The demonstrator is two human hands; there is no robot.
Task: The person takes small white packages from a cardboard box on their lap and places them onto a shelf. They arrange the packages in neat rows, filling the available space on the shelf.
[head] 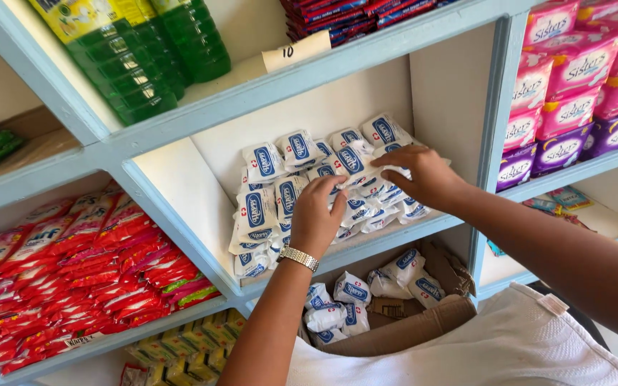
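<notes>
Packets (309, 193) under left hand (316, 218), right hand (420, 175)

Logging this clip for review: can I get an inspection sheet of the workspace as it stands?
Surface: pale blue shelf, middle compartment.
Job's things: white packets with blue labels, piled on the shelf; more in a cardboard box below.
Clutter: nothing seen.
Grippers: left hand, wearing a metal watch, and right hand both rest on the pile, fingers curled on packets.
Cables: nothing seen.
Surroundings: green bottles above, red sachets left, pink and purple packs right.
</notes>
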